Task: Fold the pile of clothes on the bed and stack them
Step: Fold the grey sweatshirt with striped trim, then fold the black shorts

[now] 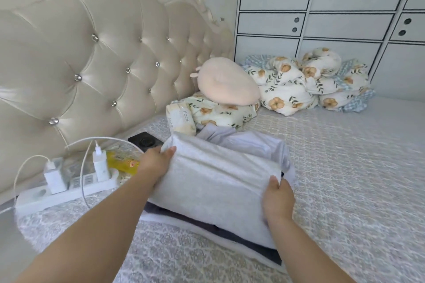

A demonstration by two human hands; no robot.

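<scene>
Both hands are gripping the same folded white garment (pixel 213 181). The left hand (pixel 156 163) is holding its far-left corner, thumb lying on top of the cloth and fingers tucked underneath. The right hand (pixel 278 200) is holding the near-right edge, thumb on top and fingers curled under the fold. The garment is sitting on top of a stack on the bed (pixel 345 167): directly below it a dark grey folded piece (pixel 250 244) is showing along the near edge, and under that a white layer (pixel 165 218) is touching the bedspread. Behind the stack a pale lavender garment (pixel 248 142) is lying loosely bunched, touching the white one's far edge.

To the left, a white power strip (pixel 66 190) is lying near the headboard (pixel 92 53), with two white chargers (pixel 54 176) plugged in and cables looping up. A yellow packet (pixel 122 163) is lying just beside the left hand. Further back, a peach cushion (pixel 225 85) is resting on a floral pillow (pixel 220 110), and a bundled floral quilt (pixel 305 82) is lying against the wardrobe (pixel 333 7).
</scene>
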